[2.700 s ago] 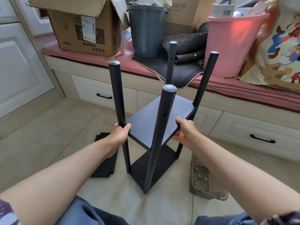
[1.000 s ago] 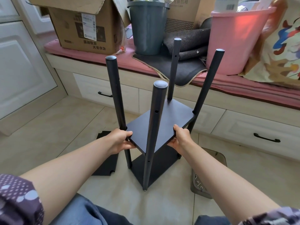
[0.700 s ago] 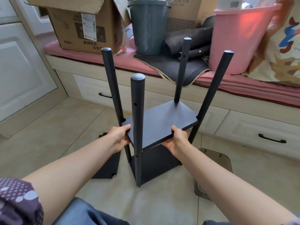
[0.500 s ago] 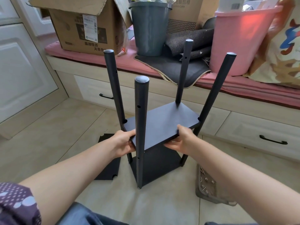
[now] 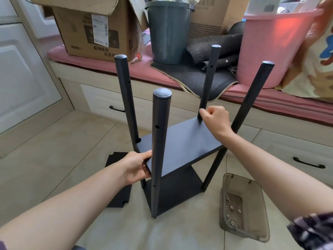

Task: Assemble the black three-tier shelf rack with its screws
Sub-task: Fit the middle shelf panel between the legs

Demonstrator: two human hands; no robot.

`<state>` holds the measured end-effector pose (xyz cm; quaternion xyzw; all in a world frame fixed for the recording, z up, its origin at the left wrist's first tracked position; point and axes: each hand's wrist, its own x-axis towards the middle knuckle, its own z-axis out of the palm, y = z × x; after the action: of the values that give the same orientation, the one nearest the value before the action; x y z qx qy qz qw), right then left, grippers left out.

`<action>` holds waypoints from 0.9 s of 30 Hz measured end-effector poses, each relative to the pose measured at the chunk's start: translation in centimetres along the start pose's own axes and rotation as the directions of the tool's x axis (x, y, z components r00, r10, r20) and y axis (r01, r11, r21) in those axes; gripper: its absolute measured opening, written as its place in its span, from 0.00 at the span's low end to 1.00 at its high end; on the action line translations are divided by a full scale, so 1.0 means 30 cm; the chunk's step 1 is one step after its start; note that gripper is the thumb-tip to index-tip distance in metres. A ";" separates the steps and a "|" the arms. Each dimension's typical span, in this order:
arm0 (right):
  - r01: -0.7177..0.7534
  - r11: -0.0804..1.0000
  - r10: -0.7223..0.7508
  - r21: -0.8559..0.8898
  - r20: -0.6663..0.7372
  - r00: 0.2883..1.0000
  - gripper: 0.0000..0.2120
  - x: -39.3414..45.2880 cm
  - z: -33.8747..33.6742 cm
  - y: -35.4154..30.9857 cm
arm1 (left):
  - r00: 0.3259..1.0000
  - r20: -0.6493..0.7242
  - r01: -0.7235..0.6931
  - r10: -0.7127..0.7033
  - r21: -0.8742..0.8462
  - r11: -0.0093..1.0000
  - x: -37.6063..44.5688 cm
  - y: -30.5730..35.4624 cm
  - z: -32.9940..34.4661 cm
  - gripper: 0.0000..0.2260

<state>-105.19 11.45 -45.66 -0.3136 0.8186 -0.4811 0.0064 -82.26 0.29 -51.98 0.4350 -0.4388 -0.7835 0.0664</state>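
Tiled floor (image 5: 72, 159) carries the rack (image 5: 173, 192) standing on four poles, a loose black panel (image 5: 117, 193) flat just left of it, and a tray (image 5: 241, 206) holding screws (image 5: 230, 212) to its right.

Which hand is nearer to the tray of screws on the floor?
Left, judged by floor position. The left hand grips the middle shelf's near-left edge, across the rack from the tray. The right hand is raised at the far post.

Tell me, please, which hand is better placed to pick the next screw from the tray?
Probably the right hand: the tray of screws lies on its side, and its fingers only curl beside the far pole. The left hand grips the middle shelf.
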 end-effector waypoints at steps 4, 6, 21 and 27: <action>-0.142 0.969 0.156 0.203 -0.056 0.986 0.19 0.020 0.092 0.107 | 1.000 0.015 -0.005 0.005 0.007 1.000 0.021 -0.013 -0.011 0.11; -0.217 0.958 0.224 0.189 -0.015 0.974 0.20 0.011 0.126 0.151 | 1.000 0.025 -0.014 0.013 0.037 0.999 0.025 -0.021 -0.015 0.11; -0.358 0.924 0.374 0.133 -0.130 0.918 0.21 -0.204 0.007 0.238 | 1.000 0.012 -0.015 0.016 -0.016 1.000 0.041 -0.020 -0.024 0.08; -0.770 0.615 0.739 0.173 0.214 0.639 0.15 -0.255 -0.008 0.211 | 0.998 0.051 0.014 -0.021 0.131 0.991 0.015 -0.012 -0.040 0.05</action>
<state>-102.34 17.77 -52.76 0.0347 0.8053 -0.5118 0.2972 -81.56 -0.49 -52.81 0.4216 -0.4869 -0.7647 0.0195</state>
